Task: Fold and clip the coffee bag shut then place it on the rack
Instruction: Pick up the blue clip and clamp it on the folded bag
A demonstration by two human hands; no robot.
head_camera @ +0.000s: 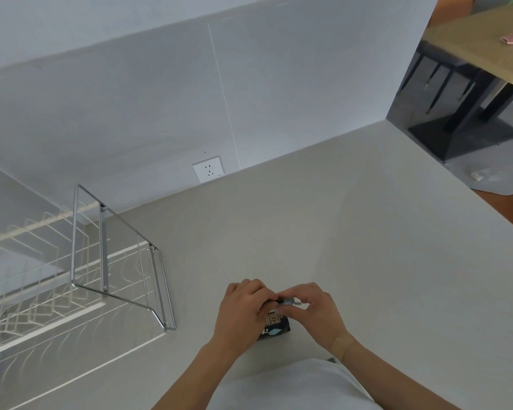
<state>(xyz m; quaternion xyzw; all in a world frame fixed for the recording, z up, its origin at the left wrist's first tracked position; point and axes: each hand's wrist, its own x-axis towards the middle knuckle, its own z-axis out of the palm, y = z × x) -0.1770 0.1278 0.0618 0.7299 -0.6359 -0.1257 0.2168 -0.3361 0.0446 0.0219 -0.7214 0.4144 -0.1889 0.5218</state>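
Note:
A small dark coffee bag with light print stands on the pale countertop near its front edge, mostly hidden by my hands. My left hand grips the folded top of the bag from the left. My right hand pinches a small grey clip at the bag's top edge. Whether the clip sits fully on the fold I cannot tell. The wire rack, chrome frame with cream wire shelves, stands to the left over the sink area.
A wall socket sits on the backsplash behind the counter. The countertop ends at a right edge, beyond which are a wooden table on dark legs and the floor.

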